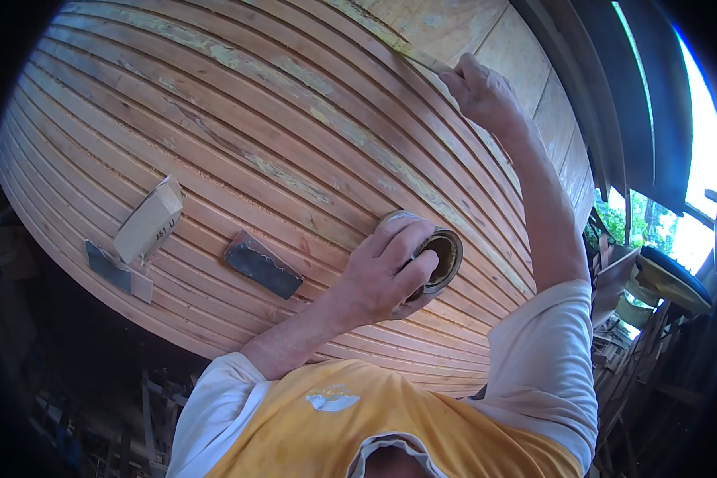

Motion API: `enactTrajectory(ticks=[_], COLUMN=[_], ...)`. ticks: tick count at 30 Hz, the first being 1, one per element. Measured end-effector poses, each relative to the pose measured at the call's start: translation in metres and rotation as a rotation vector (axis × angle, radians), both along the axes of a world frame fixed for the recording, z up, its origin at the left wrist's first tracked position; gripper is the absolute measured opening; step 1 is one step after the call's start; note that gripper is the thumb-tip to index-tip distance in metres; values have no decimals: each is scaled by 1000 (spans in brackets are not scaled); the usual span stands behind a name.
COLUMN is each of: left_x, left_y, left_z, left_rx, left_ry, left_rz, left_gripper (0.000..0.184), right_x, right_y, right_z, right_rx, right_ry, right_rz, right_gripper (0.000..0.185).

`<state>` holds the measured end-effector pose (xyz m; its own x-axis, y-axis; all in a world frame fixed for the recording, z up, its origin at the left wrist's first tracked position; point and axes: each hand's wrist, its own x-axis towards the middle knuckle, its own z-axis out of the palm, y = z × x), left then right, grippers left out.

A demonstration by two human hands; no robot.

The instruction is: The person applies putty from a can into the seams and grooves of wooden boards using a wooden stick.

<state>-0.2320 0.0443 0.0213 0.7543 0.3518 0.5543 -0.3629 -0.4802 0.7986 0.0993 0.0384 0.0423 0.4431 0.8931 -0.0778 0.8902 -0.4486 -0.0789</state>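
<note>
Gripping hands: left hand (390,271) round can (448,259), right hand (484,94) round thin tool (427,60); on planks (239,199), dark block (263,265), pale block (151,217).

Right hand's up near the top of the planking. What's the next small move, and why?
Probably a short stroke of the thin blade along the yellowish streak: the right hand grips it with its tip seemingly at the streak, while the left hand holds the open can lower on the planks.

Lettering on the wooden block (146,221) and yellow shirt (291,422) isn't clearly legible.
</note>
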Motion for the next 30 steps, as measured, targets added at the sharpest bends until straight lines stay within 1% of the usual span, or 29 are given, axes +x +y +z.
enactTrajectory(ticks=[2,5,8,11,14,17,23,27,30], left_x=[1,2,2,2,2,3,5,6,7], left_y=[-3,-2,-1,0,-1,-1,-5,-4,-5], left_z=[0,4,4,3,2,2,2,1,2], left_rx=[-4,-12,-10,-20,-41,-59,-63,-58,-50], left_ry=[-12,10,16,8,-5,-10,-7,-20,-19], left_rz=[-10,-28,-33,-33,-38,-48,-33,-23,-22], left_gripper=[56,50,45,44,44,44,44,44,44], right_x=[-1,-6,-1,7,11,9,4,-15,-21], right_y=[3,34,33,6,-16,-12,-11,22,61], right_z=[6,2,-2,7,16,14,3,-10,-19], right_rx=[-23,-13,44,-84,-123,-94,135,129,204], right_ry=[5,11,-41,-55,-24,-56,89,53,54], right_rz=[-2,2,79,47,31,38,32,30,51], right_gripper=[38,38,32,38,36,34,35,35,36])
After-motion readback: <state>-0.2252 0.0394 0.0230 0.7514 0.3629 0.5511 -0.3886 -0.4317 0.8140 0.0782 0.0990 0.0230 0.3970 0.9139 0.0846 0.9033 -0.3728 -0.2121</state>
